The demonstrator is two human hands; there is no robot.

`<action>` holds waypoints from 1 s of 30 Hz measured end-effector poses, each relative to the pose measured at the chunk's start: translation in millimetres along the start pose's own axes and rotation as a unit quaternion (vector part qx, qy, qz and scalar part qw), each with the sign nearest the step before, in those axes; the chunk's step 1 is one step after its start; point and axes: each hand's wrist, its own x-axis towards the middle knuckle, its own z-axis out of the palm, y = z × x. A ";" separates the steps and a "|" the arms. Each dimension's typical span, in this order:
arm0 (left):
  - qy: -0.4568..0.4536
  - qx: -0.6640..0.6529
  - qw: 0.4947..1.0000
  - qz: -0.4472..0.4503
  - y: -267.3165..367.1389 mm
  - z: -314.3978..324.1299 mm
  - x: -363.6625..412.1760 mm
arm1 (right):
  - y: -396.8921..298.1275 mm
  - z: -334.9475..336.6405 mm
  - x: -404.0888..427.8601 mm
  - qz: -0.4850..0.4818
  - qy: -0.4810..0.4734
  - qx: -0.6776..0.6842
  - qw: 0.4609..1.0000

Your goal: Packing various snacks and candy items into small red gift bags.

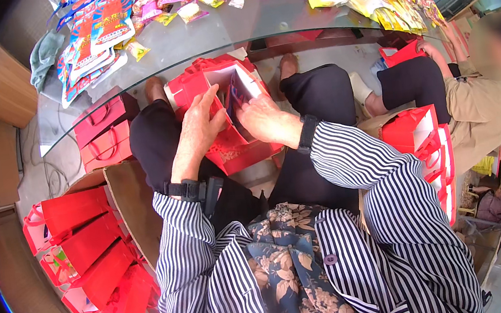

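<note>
A red paper gift bag with a white inside stands between the knees, its mouth facing up. My left hand rests at the bag's left edge, thumb and fingers apart at the rim. My right hand reaches into the mouth, its fingers partly hidden, beside a dark blue and red packet inside the bag. Whether the right fingers grip the packet cannot be told. More red bags lie just behind it. On the glass table ahead are blue and red snack packets and small wrapped snacks.
Red bags stand in a row at the left by a cardboard box; others stand under the table's left end. More red bags are at the right, near a seated person. Yellow-ended packets lie on the table's right.
</note>
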 end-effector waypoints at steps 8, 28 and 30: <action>0.003 0.012 1.000 0.006 6.5 -2.7 0.3 | 10.7 -89.4 -30.4 0.169 0.175 0.444 0.862; -0.023 -0.309 0.930 -0.198 -8.5 3.2 -39.0 | 20.5 -37.6 -37.6 0.284 0.201 0.867 0.356; -0.007 -0.290 0.944 -0.157 15.8 9.1 -33.7 | 28.7 -50.2 -44.7 0.201 0.236 0.836 0.453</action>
